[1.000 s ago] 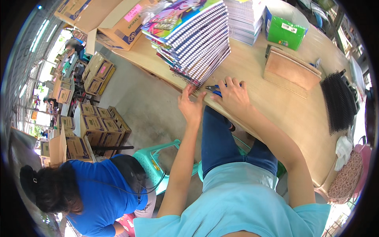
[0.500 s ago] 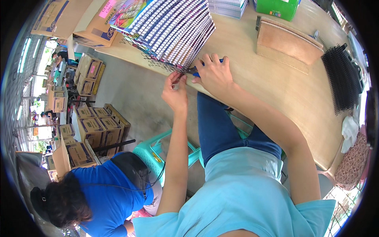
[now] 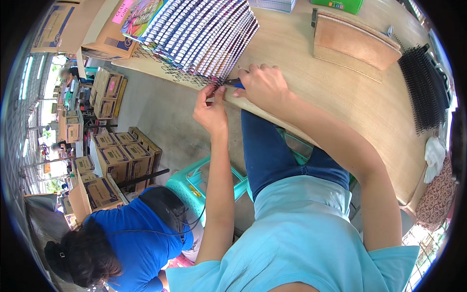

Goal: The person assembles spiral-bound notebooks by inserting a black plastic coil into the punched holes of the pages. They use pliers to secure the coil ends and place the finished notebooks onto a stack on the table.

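A tall stack of spiral-bound notebooks stands at the table's near left edge, with loose wire ends sticking out along its lower side. My right hand is closed around blue-handled pliers. Their dark jaws point left, at the near corner of the stack. Just below that corner my left hand is closed in a pinch at a spiral wire end, close to the plier tips. Whether the jaws grip the wire is too small to tell.
A brown holder and a bundle of black spiral coils lie on the table. Cardboard boxes stand at the left. A person in a blue shirt sits close by on my left, near a green stool.
The pliers' blue handles, spread apart before, are now mostly covered by my right hand. Both hands sit slightly farther left in view, as does the stack.
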`<state>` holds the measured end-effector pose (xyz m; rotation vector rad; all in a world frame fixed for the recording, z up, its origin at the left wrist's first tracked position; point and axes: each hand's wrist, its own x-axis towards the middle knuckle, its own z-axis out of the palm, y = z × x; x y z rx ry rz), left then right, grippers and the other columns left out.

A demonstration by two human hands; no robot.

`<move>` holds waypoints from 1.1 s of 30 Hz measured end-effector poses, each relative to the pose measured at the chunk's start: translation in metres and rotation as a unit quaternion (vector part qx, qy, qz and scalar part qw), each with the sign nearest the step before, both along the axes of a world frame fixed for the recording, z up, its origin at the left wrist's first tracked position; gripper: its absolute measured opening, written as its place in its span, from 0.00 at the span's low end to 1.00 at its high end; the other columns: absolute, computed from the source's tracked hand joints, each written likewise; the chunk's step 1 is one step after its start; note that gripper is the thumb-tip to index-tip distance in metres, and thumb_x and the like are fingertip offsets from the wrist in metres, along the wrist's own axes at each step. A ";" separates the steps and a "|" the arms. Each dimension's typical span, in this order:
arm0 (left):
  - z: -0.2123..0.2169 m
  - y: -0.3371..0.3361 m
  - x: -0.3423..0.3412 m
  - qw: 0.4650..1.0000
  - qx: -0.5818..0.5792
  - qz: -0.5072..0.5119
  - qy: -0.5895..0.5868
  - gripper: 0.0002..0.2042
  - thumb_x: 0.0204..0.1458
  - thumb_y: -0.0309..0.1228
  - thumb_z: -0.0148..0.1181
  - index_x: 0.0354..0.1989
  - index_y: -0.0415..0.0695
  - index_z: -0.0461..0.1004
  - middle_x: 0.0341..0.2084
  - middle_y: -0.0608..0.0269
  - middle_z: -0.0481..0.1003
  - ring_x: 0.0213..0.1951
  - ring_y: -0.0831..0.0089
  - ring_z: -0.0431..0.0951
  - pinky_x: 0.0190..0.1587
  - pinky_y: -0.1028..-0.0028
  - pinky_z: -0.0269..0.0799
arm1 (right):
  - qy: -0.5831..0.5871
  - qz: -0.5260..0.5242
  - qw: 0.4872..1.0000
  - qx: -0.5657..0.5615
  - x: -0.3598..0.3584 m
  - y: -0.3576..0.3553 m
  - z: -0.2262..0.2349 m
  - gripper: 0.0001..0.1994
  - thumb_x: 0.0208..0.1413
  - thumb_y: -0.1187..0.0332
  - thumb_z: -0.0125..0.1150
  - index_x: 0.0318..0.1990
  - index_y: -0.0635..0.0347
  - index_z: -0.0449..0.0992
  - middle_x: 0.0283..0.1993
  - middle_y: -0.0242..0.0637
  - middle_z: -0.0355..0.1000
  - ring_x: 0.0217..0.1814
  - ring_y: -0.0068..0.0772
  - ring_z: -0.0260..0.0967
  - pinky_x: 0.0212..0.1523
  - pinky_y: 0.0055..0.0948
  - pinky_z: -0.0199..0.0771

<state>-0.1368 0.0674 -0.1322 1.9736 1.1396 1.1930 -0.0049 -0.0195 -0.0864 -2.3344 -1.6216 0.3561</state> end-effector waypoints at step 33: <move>0.001 0.002 0.004 0.969 -0.149 -0.081 -0.179 0.09 0.51 0.20 0.65 0.39 0.30 0.76 0.30 0.59 0.79 0.30 0.79 0.77 0.35 0.80 0.73 | -0.053 -0.064 0.986 0.142 -0.005 -0.006 -0.008 0.26 0.49 0.45 0.64 0.45 0.59 0.75 0.45 0.42 0.71 0.50 0.47 0.70 0.42 0.54 0.71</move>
